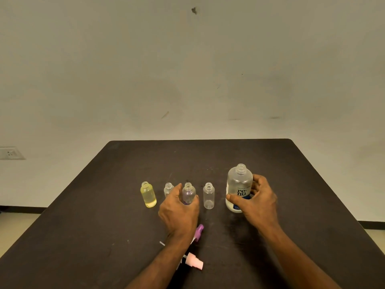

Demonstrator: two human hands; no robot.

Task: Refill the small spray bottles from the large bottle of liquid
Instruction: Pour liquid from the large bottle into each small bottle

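Right hand [255,202] grasps large bottle [239,184], uncapped, at 3 o'clock on table [291,174] | left hand [180,207] grasps tinted small bottle [188,192], center | I lift slowly, pour thin into narrow neck

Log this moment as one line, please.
left hand grips purple-tinted bottle | right hand grips large bottle, uncapped, upright | pour: not started

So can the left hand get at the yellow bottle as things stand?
Probably yes: the yellow bottle stands unblocked at the row's left end, but the left hand first has to release the purple-tinted bottle it grips.
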